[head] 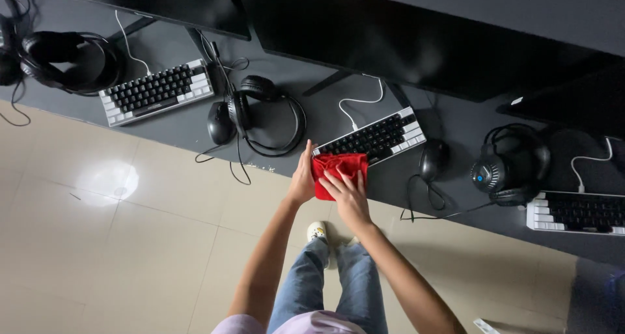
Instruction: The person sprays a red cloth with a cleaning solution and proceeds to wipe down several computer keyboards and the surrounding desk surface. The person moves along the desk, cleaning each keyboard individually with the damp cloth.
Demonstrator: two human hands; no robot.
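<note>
A red cloth (338, 173) lies at the front edge of the dark desk (182, 122), just before the middle keyboard (371, 137). The left hand (303, 178) grips the cloth's left side with curled fingers. The right hand (348, 194) presses on it flat, fingers spread. A mouse (433, 158) sits near on the right, headphones (263, 112) on the left. Behind the person, the tiled floor (97, 243) gives room.

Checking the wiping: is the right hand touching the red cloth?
Touching. The head view shows the right hand lying flat on the red cloth.
</note>
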